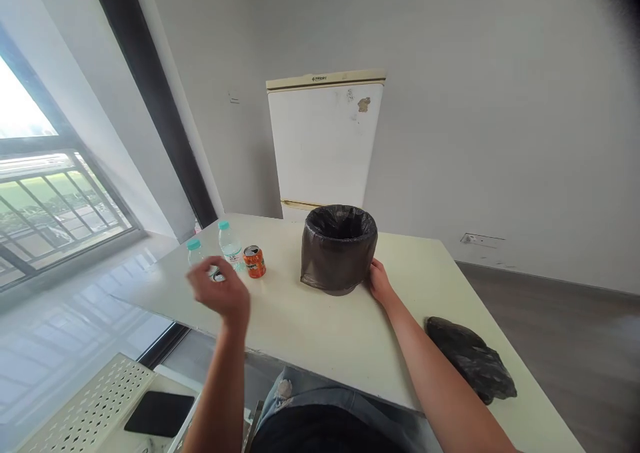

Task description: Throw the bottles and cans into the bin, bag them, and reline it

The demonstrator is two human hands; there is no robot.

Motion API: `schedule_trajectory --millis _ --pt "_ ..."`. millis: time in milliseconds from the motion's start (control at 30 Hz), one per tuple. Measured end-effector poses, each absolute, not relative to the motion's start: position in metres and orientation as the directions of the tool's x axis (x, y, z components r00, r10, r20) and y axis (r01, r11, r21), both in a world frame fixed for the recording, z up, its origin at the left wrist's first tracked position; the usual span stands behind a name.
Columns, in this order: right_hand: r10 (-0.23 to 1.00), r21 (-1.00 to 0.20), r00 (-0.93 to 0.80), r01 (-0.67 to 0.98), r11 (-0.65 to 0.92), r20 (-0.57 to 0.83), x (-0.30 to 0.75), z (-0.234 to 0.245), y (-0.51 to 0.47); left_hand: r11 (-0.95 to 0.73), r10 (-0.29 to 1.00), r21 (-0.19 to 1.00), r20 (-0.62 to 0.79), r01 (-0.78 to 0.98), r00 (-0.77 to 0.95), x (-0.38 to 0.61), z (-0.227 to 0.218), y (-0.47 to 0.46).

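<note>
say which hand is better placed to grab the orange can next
Probably the left hand: it is nearer the orange can, while the right hand is farther off, beside the lined bin.

A round trash bin point(341, 292) stands upright around the middle of the table point(310, 336), its mouth up. A thin black plastic liner point(335, 263) lines it and hangs over the rim, covering nearly all the outer wall. Apart from it to the left, an orange drink can point(255, 265) stands upright, its top opened. Just beside it on the left is a clear capped bottle point(229, 242), upright; a second capped bottle point(195, 252), partly hidden, stands nearer and further left
</note>
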State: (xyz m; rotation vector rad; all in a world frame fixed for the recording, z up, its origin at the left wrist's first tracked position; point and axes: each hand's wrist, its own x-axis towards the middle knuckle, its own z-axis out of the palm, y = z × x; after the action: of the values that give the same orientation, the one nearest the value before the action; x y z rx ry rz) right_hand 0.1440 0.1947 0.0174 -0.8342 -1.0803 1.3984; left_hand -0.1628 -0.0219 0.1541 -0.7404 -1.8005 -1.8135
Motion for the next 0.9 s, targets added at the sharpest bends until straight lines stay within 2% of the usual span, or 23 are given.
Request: schedule_trajectory --millis 67,133,233,300,433,533,633,767,833,900 --pt "0.987 -0.938 -0.129 -0.344 0.042 0.091 0.144 0.017 0.195 0.079 -0.039 0.660 0.751 0.747 -0.660 -0.201 0.179 -0.022" --pt "0.987 -0.937 -0.132 -0.346 0.042 0.093 0.144 0.017 0.195 0.154 0.028 0.652 0.748 0.742 -0.663 -0.237 0.190 -0.017" --pt "0.986 -0.937 -0.135 -0.347 0.046 0.098 0.144 0.016 0.196 0.265 0.276 0.754 0.538 0.601 -0.796 -0.279 0.178 -0.008" --pt "0.986 -0.937 -0.136 -0.345 0.049 0.101 0.144 0.015 0.196 0.372 0.353 0.773 0.395 0.514 -0.848 -0.295 0.160 -0.005" --pt "0.986 -0.940 -0.129 -0.335 0.059 0.108 0.144 0.013 0.198 0.463 0.396 0.754 0.294 0.466 -0.870 -0.305 0.135 -0.007" --pt "0.986 -0.943 -0.124 -0.326 0.065 0.111 0.144 0.011 0.200 0.470 0.332 0.759 0.321 0.450 -0.887 -0.303 0.139 -0.016" --pt "0.986 -0.947 -0.127 -0.314 0.067 0.112 0.146 0.011 0.200 0.384 0.167 0.803 0.426 0.456 -0.889 -0.296 0.161 -0.029" --pt "0.984 -0.952 -0.133 -0.297 0.072 0.116 0.147 0.011 0.199 0.087 -0.065 0.827 0.561 0.555 -0.825 -0.267 0.204 -0.038" --pt "0.984 -0.955 -0.135 -0.288 0.076 0.119 0.147 0.012 0.199 -0.085 -0.057 0.800 0.592 0.594 -0.804 -0.242 0.225 -0.032" --pt "0.983 -0.957 -0.136 -0.278 0.081 0.123 0.147 0.012 0.199 -0.242 0.048 0.773 0.613 0.587 -0.788 -0.212 0.245 -0.019"
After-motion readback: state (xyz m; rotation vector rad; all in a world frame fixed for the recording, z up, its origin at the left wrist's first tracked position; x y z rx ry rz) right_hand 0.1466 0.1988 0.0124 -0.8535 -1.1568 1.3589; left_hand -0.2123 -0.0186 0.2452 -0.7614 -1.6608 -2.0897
